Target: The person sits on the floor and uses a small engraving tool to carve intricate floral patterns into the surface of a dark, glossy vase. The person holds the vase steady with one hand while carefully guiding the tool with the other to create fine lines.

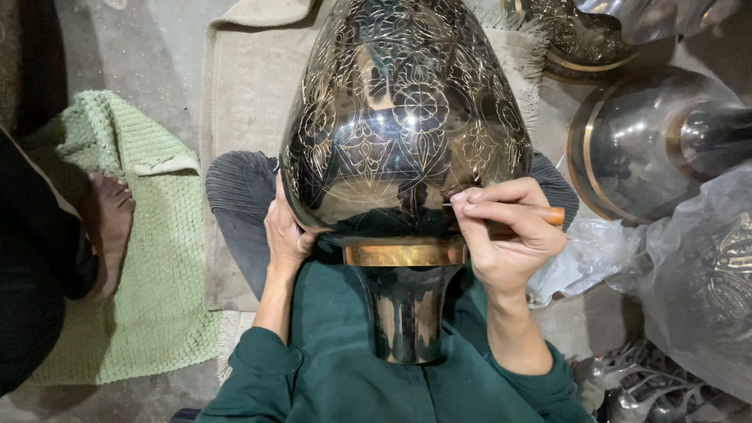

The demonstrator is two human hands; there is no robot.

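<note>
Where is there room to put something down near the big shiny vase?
The green mat has bare room between the bare foot and the beige cloth. The grey floor above the mat is open too. The right side is crowded with metal vessels and plastic bags. Both hands, left and right, are on the vase.
</note>
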